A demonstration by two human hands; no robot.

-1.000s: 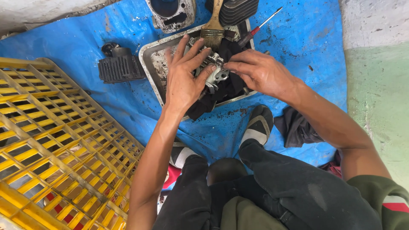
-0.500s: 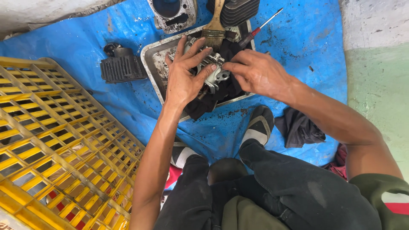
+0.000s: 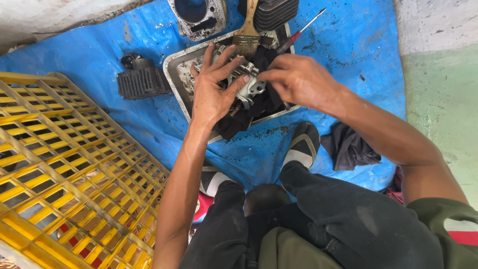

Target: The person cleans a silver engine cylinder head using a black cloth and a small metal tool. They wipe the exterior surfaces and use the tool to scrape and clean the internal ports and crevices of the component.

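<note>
A: Over the tray we go. The left hand (image 3: 211,94) lies spread across a small silver engine part (image 3: 247,85), fingers splayed and pressing on it, not curled shut.

B: And the right hand (image 3: 298,79)?

A: Closed in from the other side, fingertips pinched at the part's edge. Whether they grip a small piece there, I cannot tell. The part sits on a dark rag (image 3: 259,107) inside the metal tray (image 3: 174,69), on the blue tarp (image 3: 348,45).

B: How should this be handled well?

A: I'd judge the flat palm is the steadying hand, so keep its weight even and let the pinching fingers do the fine work. Staying over the tray means anything loose drops into it, not onto the tarp.

B: Tools nearby?

A: A paintbrush (image 3: 247,35) leans on the tray's far rim, a red-handled screwdriver (image 3: 298,34) just beside it, a finned black cylinder (image 3: 142,82) to the left, and a yellow crate (image 3: 59,164) near the knee.
</note>
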